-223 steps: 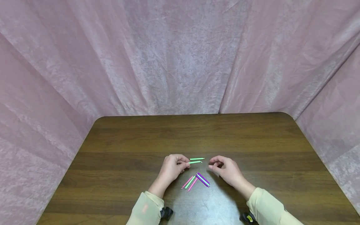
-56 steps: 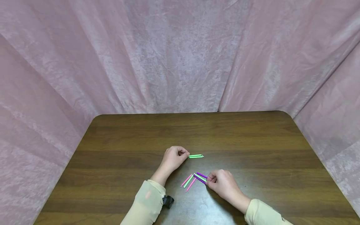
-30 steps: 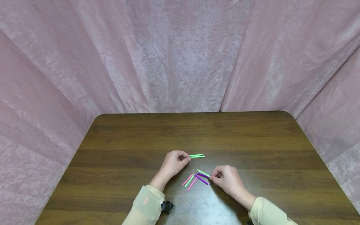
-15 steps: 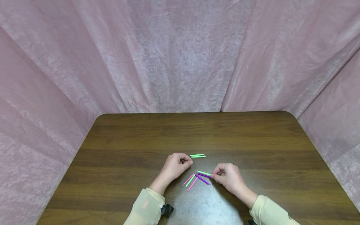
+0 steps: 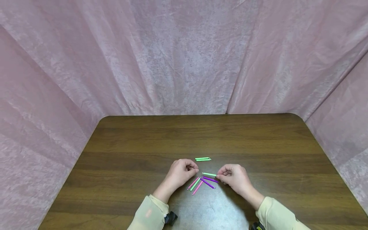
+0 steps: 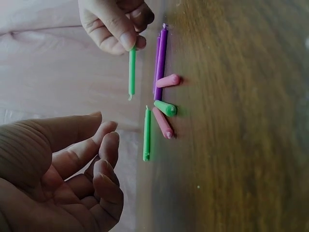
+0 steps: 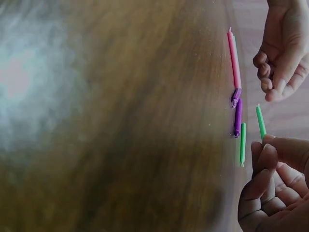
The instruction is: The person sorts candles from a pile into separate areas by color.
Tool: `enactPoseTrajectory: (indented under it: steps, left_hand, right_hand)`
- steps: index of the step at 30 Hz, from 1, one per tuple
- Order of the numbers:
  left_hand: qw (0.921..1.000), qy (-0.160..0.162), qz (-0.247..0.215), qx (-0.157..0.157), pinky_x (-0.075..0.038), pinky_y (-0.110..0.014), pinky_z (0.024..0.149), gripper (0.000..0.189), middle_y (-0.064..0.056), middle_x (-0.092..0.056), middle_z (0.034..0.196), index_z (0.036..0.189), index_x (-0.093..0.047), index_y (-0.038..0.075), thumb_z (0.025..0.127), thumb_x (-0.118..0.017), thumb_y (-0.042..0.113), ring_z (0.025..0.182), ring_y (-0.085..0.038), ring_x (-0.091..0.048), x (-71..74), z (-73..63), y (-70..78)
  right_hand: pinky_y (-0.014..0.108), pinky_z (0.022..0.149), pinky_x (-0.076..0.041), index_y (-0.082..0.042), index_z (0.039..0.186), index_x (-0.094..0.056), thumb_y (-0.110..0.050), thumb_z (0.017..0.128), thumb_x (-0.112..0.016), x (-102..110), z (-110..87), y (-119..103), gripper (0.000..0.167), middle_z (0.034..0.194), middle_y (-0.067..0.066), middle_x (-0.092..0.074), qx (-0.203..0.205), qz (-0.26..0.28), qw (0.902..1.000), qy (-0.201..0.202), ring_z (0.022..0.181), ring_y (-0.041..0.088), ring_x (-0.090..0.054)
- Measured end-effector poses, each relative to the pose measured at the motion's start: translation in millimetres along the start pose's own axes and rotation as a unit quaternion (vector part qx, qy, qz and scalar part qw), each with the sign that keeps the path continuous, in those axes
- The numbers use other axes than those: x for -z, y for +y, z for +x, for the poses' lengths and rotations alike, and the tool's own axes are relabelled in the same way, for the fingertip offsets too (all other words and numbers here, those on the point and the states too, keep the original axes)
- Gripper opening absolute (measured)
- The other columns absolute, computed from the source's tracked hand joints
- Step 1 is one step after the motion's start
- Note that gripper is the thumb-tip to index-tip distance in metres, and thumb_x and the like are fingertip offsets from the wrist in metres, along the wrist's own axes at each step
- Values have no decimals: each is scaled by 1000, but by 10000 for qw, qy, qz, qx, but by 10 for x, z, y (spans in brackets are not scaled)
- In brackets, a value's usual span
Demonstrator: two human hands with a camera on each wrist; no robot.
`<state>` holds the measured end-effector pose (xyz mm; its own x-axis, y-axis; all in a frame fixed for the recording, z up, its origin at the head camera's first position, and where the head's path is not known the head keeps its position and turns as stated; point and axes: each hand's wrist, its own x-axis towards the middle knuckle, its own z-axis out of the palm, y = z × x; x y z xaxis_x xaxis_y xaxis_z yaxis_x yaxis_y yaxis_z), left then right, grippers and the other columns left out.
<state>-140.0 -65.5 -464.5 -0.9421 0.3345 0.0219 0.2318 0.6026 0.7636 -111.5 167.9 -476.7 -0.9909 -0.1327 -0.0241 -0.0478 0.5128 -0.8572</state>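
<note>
My right hand [image 5: 234,178] pinches one end of a thin green birthday candle [image 5: 209,174] between thumb and fingertips. Its wick end points left, and in the left wrist view the held green candle [image 6: 132,72] is off the table. Facing it, my left hand [image 5: 179,175] has loosely bent fingers with nothing between them. Below the held candle lie two purple candles [image 5: 207,183], spread at a narrow angle. Left of these, a green candle [image 5: 195,184] lies between two pink candles [image 5: 197,188]. Two more green candles [image 5: 203,159] lie side by side farther back.
The candles lie on a brown wood-grain table [image 5: 129,137] with rounded far corners. Behind and beside it hang pink velvet curtains [image 5: 184,64]. Black wrist devices [image 5: 171,218] show at both sleeves.
My left hand has let go of the back green candles and drawn nearer me. My right hand took the green candle from between the purple ones and lifted it; the purple candles now lie apart.
</note>
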Motion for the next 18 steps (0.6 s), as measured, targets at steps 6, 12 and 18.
enactPoseTrajectory:
  steps: [6,12,18]
  left_hand:
    - [9995,-3,282,-114,-42,-21,60,6,14,-57,65,78,-72,16,81,-74,12,58,1,-47,-8,-53,16]
    - [9983,65,536,-234,-42,-22,63,10,14,-55,66,72,-69,18,79,-75,12,62,0,-48,-20,-134,21]
    - [9968,115,749,-263,-41,-23,66,14,15,-52,67,70,-67,19,79,-77,15,65,-2,-49,-41,-235,7]
  right_hand:
    - [23,56,-50,-5,82,-74,-5,78,-78,-9,45,25,6,72,2,-71,60,-88,9999,-32,58,8,-62]
    - [23,54,-48,-4,83,-75,-5,79,-76,-16,73,25,4,68,3,-69,74,-16,10000,-59,56,7,-60]
    - [22,53,-47,-2,84,-74,-5,81,-75,-4,97,9,5,66,4,-68,108,155,9998,-79,56,5,-57]
